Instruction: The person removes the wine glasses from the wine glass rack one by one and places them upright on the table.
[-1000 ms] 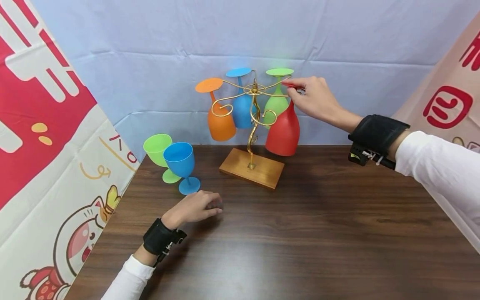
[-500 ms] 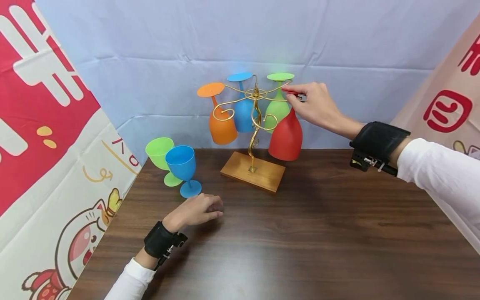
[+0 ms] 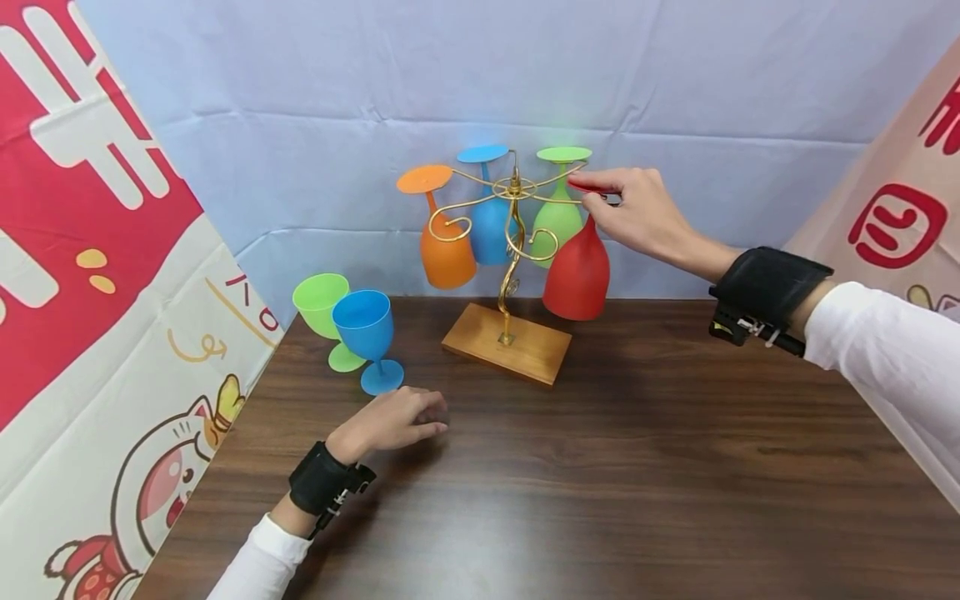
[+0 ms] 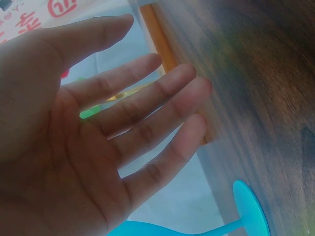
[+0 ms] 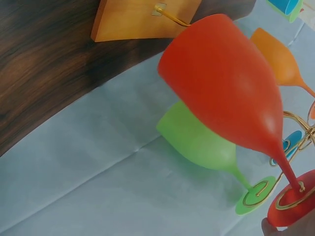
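Observation:
My right hand [image 3: 641,212] pinches the foot of a red goblet [image 3: 577,273], which hangs upside down at the right arm of a gold metal rack [image 3: 507,287]. In the right wrist view the goblet's stem [image 5: 287,169] meets the curled end of a gold wire, beneath the red foot [image 5: 295,207]. Only some fingertips [image 5: 269,227] show there. Low over the table, my left hand [image 3: 393,421] holds nothing; its fingers are loosely bent. It is nearest to an upright blue goblet [image 3: 363,323], whose foot [image 4: 251,209] shows in the left wrist view.
Orange [image 3: 447,254], blue [image 3: 491,229] and green [image 3: 558,225] goblets hang upside down on the rack. Its wooden base [image 3: 507,343] stands on the dark table [image 3: 637,467]. An upright green goblet [image 3: 318,304] is behind the blue one. Pale cloth [image 3: 300,125] hangs behind.
The right hand and the red goblet have shifted slightly to the right relative to the rack. The left hand stays in place. The whole head view has moved slightly.

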`<state>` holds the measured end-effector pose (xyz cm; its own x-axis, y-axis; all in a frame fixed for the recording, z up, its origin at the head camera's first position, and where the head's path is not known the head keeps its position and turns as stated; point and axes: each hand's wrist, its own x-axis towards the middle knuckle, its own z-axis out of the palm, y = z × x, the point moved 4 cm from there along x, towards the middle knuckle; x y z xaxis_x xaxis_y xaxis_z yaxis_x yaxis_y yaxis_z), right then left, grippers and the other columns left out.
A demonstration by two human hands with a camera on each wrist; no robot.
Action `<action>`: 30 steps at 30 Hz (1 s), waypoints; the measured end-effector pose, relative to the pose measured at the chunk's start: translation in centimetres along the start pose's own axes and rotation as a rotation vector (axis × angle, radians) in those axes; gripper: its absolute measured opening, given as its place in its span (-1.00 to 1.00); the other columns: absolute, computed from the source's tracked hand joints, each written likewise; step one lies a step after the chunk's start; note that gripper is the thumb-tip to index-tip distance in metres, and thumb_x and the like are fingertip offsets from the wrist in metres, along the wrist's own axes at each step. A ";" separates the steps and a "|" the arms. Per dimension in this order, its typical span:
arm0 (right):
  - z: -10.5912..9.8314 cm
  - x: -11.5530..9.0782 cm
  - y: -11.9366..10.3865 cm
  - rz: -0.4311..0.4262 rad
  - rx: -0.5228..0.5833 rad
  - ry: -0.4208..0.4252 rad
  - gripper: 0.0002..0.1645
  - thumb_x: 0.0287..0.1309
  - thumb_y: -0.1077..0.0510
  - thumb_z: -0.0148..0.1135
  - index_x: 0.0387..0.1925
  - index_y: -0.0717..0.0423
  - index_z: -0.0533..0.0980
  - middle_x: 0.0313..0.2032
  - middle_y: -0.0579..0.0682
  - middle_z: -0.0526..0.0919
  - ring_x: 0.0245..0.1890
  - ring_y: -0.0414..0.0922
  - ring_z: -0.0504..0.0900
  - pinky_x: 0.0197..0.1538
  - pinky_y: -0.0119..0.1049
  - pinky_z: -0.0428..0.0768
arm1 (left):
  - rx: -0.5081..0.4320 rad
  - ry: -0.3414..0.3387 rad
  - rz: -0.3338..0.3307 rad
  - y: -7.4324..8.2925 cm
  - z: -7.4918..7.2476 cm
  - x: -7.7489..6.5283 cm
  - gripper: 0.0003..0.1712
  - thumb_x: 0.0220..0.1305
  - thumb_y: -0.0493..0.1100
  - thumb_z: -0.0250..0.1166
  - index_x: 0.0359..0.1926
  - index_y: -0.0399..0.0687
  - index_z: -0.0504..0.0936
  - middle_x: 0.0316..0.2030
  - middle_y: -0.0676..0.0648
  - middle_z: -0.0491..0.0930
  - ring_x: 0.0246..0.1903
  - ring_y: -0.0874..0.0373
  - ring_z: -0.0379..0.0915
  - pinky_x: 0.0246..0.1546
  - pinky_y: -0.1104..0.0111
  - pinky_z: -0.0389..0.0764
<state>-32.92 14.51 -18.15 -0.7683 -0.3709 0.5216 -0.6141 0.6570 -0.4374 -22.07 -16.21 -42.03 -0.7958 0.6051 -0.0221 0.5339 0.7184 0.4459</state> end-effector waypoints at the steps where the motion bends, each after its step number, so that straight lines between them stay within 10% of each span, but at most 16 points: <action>1: 0.0 -0.1 0.1 0.002 0.002 0.000 -0.55 0.42 0.17 0.02 0.23 0.07 0.61 0.14 0.12 0.71 -0.19 0.04 0.67 -0.50 -0.50 0.29 | 0.001 0.001 0.000 0.0 0.0 0.0 -0.75 0.43 -0.07 0.31 -0.01 -0.12 0.67 -0.18 0.00 0.74 -0.26 0.25 0.62 -0.18 0.33 0.69; 8: -0.1 -0.8 0.6 -0.011 0.002 -0.018 -0.50 0.34 0.22 0.06 0.27 0.09 0.58 0.22 0.13 0.66 0.08 0.11 0.70 -0.44 -0.62 0.38 | 0.004 0.001 0.007 0.1 0.2 -0.1 -0.75 0.43 -0.07 0.31 -0.02 -0.12 0.66 -0.20 0.02 0.74 -0.29 0.27 0.61 -0.21 0.37 0.67; 24: -0.3 -2.4 0.6 -0.031 -0.048 0.025 -0.42 0.26 0.32 0.13 0.32 0.09 0.54 0.21 0.18 0.65 -0.05 0.08 0.62 -0.57 -0.43 0.21 | -0.001 0.007 0.020 0.2 0.3 -0.1 -0.76 0.43 -0.06 0.31 -0.04 -0.10 0.67 -0.23 0.04 0.72 -0.34 0.33 0.55 -0.26 0.43 0.63; 30: 0.0 -2.6 0.1 -0.115 -0.056 0.079 -0.47 0.28 0.35 0.16 0.28 0.17 0.56 0.25 0.17 0.64 0.27 0.15 0.58 0.17 -0.07 0.63 | 0.007 0.011 0.020 0.3 0.2 -0.1 -0.77 0.42 -0.06 0.32 -0.04 -0.08 0.67 -0.23 0.05 0.72 -0.31 0.30 0.57 -0.25 0.43 0.64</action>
<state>-30.97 15.59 -19.59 -0.6753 -0.3943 0.6233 -0.6848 0.6492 -0.3312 -21.79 -15.99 -42.07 -0.7878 0.6159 -0.0030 0.5521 0.7083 0.4399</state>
